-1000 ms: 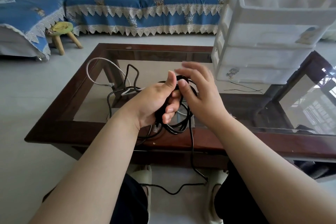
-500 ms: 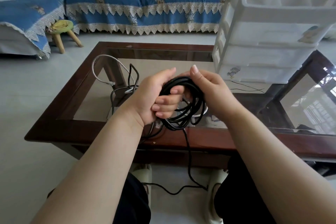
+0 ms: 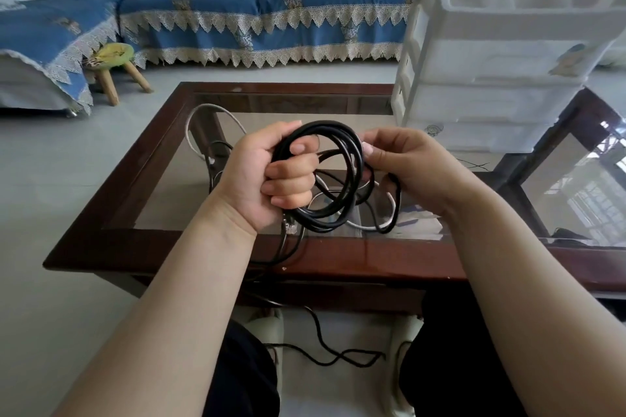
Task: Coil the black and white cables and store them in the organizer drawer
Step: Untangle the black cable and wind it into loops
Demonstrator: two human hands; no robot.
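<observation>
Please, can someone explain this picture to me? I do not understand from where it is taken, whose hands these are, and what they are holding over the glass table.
There is no machine here. A person wears a camera on the head, so you look forward and down along their own two arms. The left hand grips a bundle of loops of the black cable. The right hand holds the other side of the same coil. A loose end of this cable hangs down and lies on the floor between the person's feet. Below the hands is a glass-topped table with a dark wooden frame. A white cable lies on it, not yet coiled. On the far right corner stands the white organizer, with drawers stacked one above another. Behind are a blue covered sofa and a small stool.
</observation>
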